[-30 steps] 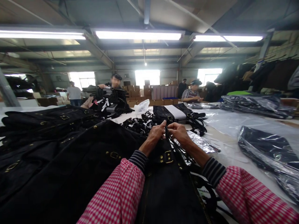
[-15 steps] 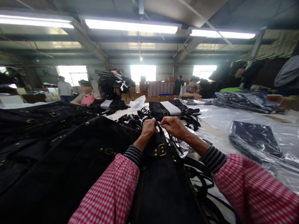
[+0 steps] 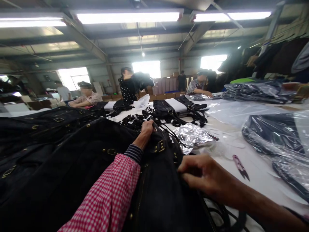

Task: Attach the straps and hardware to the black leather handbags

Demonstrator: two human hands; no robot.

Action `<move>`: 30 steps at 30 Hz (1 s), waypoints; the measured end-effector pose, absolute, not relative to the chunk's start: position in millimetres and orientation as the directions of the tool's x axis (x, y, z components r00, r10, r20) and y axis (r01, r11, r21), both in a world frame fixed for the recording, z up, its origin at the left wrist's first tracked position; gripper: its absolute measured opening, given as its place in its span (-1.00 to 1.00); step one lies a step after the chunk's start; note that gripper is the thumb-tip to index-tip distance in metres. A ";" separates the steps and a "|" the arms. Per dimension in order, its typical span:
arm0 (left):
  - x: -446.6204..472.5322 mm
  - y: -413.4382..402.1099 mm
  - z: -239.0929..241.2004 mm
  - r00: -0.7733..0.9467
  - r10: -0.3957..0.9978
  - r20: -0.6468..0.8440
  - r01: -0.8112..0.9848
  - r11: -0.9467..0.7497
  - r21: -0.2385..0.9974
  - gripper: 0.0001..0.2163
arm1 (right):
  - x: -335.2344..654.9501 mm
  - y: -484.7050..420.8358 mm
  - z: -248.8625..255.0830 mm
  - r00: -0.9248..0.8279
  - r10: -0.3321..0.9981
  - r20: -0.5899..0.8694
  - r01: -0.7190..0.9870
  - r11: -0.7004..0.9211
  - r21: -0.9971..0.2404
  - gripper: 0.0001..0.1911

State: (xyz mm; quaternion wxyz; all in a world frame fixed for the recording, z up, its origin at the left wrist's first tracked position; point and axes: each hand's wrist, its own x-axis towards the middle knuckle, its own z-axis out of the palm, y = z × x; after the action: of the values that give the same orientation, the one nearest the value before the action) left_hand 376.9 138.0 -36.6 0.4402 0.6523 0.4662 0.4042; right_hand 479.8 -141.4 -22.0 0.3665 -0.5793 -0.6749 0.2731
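Note:
A black bag point(image 3: 159, 196) with brass buckles and a zip lies in front of me. My left hand point(image 3: 146, 130) grips its far end, close to a buckle point(image 3: 159, 146); its fingertips are partly hidden. At the bag's right edge, my right hand point(image 3: 205, 170) pinches the black fabric between thumb and curled fingers, slightly blurred. Dark straps point(image 3: 224, 212) hang loose below that hand. Another large black bag point(image 3: 72, 164) is spread out to the left, touching the first. Pink thread snips point(image 3: 240, 166) rest on the white table point(image 3: 224, 151) to the right of my right hand.
Beyond my hands lie a stack of folded black bags point(image 3: 175, 106) and crumpled clear plastic point(image 3: 193, 135). Plastic-wrapped dark bags point(image 3: 272, 135) cover the right side. Across the table are co-workers, one in a dotted top point(image 3: 127, 91) holding black items.
My right hand has left the spot beside my left hand and come nearer and rightward along the bag's edge. The thread snips now show. A dotted-top co-worker's upper body has come into sight.

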 end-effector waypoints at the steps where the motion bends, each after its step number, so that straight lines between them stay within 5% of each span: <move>1: 376.7 140.3 -37.1 0.216 0.971 0.102 0.296 -0.164 0.941 -0.72 | 476.4 -158.5 -25.3 -0.050 0.985 0.166 0.596 0.163 -0.787 -0.92; 7: 374.5 140.8 -31.2 0.198 0.964 0.177 0.520 -0.256 0.815 -0.72 | 462.3 -210.2 -49.9 -0.088 0.988 0.126 0.476 0.153 -0.866 -0.95; 11: 368.5 117.1 -17.8 0.352 0.892 0.285 0.584 -0.447 0.678 -0.70 | 454.7 -206.9 -50.8 -0.105 0.993 -0.061 0.308 -0.026 -0.951 -0.88; 15: 334.7 70.4 0.7 0.545 0.769 0.333 0.590 -0.635 0.499 -0.78 | 450.9 -204.4 -50.6 -0.179 0.984 0.005 0.258 0.052 -0.965 -0.80; 17: 301.9 40.8 7.6 0.670 0.666 0.327 0.583 -0.745 0.324 -0.73 | 451.5 -204.2 -54.0 -0.200 0.978 0.055 0.248 0.105 -0.963 -0.78; 20: 241.2 -3.3 8.2 0.850 0.486 0.205 0.512 -0.854 -0.097 -0.65 | 453.5 -204.0 -59.6 -0.231 0.967 0.110 0.218 0.162 -0.962 -0.80; 26: 157.9 -28.4 -18.7 0.855 0.444 0.267 0.518 -0.695 -0.498 -0.65 | 451.7 -207.6 -56.4 -0.259 0.952 0.162 0.119 0.198 -0.973 -0.86; 30: 160.5 -9.1 -18.3 0.856 0.438 0.274 0.498 -0.559 -0.663 -0.88 | 449.9 -210.5 -56.5 -0.252 0.951 0.179 0.137 0.219 -0.966 -0.86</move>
State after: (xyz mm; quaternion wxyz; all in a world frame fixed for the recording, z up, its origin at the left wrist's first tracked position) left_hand 160.5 -9.1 -18.3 -0.3874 0.8820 0.2654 0.0387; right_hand 449.9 -210.5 -56.5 0.4419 -0.4228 -0.6434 0.4603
